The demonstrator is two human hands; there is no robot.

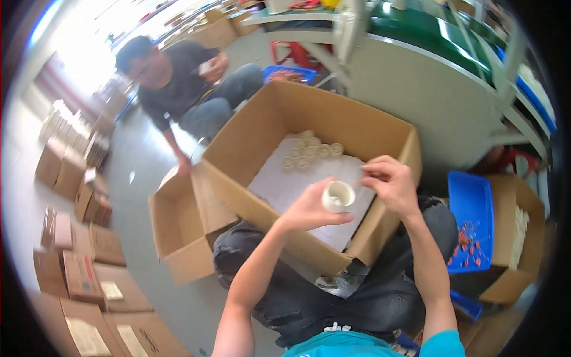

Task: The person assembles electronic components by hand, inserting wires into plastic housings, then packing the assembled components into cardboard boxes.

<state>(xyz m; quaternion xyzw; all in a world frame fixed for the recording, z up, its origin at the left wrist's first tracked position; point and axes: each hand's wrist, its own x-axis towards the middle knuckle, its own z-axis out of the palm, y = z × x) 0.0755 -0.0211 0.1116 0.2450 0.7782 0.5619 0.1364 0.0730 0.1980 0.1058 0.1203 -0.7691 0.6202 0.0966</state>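
A white, hollow cylinder like a small cup [338,197] is gripped by my left hand [307,209], its open end facing up. Something pale lies inside it, too blurred to name. To the right of the cylinder, and apart from it, is my right hand [394,184], thumb and fingers pinched together. Whatever sits between those fingertips is too small to make out. Both hands are over a large open cardboard box [309,101]. Inside that box, several similar white cylinders [307,149] stand grouped at the far side on a white sheet [270,178].
A blue tray [470,202] of small orange wired parts leans by an open carton [505,226] on my right. At left, a crouching person [178,83] touches a smaller open box [178,220]. Stacked cartons [80,276] line the far left. A green-topped bench [425,30] stands behind.
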